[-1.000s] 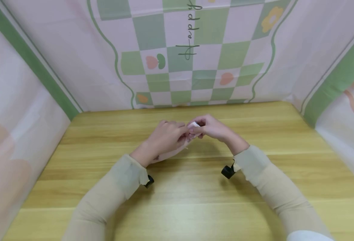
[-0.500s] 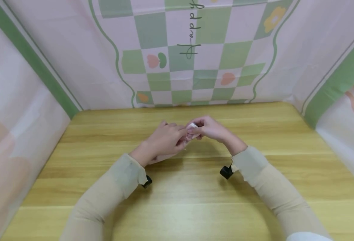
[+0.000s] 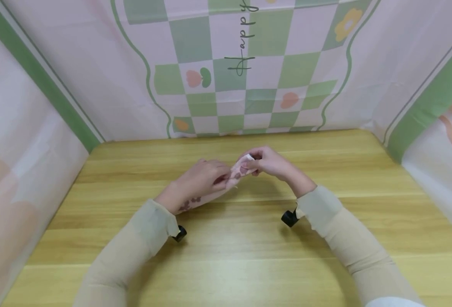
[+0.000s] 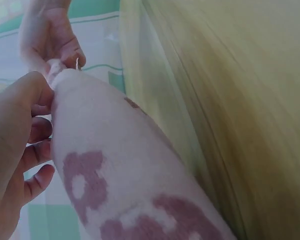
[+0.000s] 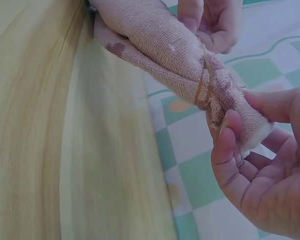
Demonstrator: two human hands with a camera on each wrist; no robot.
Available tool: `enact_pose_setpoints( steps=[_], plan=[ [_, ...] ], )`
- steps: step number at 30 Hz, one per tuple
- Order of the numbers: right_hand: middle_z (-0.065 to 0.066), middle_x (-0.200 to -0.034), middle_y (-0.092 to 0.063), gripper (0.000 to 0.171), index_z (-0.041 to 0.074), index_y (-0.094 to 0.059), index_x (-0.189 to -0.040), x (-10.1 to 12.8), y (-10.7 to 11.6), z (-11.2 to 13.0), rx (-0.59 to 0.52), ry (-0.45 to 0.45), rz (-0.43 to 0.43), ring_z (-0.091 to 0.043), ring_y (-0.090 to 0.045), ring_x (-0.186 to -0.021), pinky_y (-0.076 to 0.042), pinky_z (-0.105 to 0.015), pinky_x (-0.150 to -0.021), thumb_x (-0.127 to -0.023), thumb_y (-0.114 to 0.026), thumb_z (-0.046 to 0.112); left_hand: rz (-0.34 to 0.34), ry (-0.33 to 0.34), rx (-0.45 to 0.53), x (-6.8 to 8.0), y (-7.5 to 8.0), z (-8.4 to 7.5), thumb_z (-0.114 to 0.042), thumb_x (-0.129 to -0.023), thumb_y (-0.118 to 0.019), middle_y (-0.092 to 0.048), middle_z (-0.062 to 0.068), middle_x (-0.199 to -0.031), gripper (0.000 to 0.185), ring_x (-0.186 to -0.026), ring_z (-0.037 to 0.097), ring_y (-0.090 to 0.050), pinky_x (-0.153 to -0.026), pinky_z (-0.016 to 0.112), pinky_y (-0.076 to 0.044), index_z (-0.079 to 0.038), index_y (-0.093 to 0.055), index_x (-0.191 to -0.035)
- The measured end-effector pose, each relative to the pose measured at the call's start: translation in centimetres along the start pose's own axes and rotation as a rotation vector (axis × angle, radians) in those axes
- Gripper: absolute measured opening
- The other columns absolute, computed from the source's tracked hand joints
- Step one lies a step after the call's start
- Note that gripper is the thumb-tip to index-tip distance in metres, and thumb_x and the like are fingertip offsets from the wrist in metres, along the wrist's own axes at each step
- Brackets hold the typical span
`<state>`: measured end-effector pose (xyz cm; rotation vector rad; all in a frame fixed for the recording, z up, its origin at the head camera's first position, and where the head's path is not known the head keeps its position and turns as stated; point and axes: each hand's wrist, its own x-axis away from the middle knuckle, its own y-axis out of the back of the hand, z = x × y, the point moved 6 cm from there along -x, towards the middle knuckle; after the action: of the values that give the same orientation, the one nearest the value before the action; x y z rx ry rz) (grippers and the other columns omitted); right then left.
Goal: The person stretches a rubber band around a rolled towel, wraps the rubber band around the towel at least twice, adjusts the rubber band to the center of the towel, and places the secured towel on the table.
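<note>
Your left hand [image 3: 199, 179] grips the rolled pink towel [image 3: 236, 174] mid-body, held just above the table [image 3: 249, 238], so your right hand [image 3: 269, 164], w/ fingers pinched on the end, can work the rubber band [image 5: 202, 86] there.

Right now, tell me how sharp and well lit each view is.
Head view: evenly lit, wide-angle bend at the edges, soft shadows under the sleeves on the wooden table. Left wrist view: dim, the table streaked with blur, the rolled towel soft. Right wrist view: the towel's nap and the rubber band crisp, right hand near; table blurred.
</note>
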<state>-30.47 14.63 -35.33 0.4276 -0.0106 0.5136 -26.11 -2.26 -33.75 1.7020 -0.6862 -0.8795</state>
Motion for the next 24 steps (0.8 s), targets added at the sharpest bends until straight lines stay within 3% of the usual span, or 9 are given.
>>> enact_pose_setpoints(
  steps=[4,12,20,24],
  plan=[
    [-0.012,-0.096,-0.067,0.027,-0.009,-0.066,-0.124,0.0,0.3,-0.2,-0.019,-0.003,-0.026,-0.029,-0.064,-0.084,-0.058,-0.035,-0.073,-0.101,-0.06,0.005,-0.024,-0.018,0.06,0.5,0.1,0.4,-0.008,-0.099,-0.064,-0.062,-0.004,-0.085,0.011,-0.073,0.011,-0.051,-0.065,0.026,-0.045,-0.013,-0.065,-0.089],
    [-0.013,-0.099,-0.066,0.029,-0.012,-0.064,-0.125,0.2,0.8,-0.4,-0.042,-0.022,-0.049,-0.023,-0.064,-0.085,-0.059,-0.036,-0.077,-0.101,-0.06,0.004,-0.084,-0.074,0.089,1.4,0.3,0.6,-0.005,-0.096,-0.066,-0.06,-0.003,-0.079,0.015,-0.069,0.011,-0.051,-0.063,0.024,-0.046,-0.012,-0.062,-0.084],
    [-0.01,-0.095,-0.065,0.032,-0.014,-0.061,-0.128,0.4,1.2,-0.3,-0.082,-0.024,-0.04,-0.025,-0.063,-0.083,-0.058,-0.03,-0.073,-0.102,-0.059,0.004,-0.089,-0.059,0.108,2.2,0.5,1.1,-0.006,-0.097,-0.066,-0.064,-0.003,-0.082,0.012,-0.068,0.01,-0.052,-0.066,0.024,-0.048,-0.011,-0.065,-0.087],
    [-0.01,-0.094,-0.065,0.03,-0.013,-0.062,-0.127,0.3,0.9,0.0,-0.075,-0.023,-0.031,-0.026,-0.064,-0.084,-0.058,-0.032,-0.074,-0.102,-0.059,0.005,-0.069,-0.031,0.085,1.9,0.4,0.9,-0.009,-0.099,-0.064,-0.063,-0.004,-0.083,0.012,-0.068,0.01,-0.052,-0.065,0.024,-0.048,-0.013,-0.064,-0.087]
  ],
)
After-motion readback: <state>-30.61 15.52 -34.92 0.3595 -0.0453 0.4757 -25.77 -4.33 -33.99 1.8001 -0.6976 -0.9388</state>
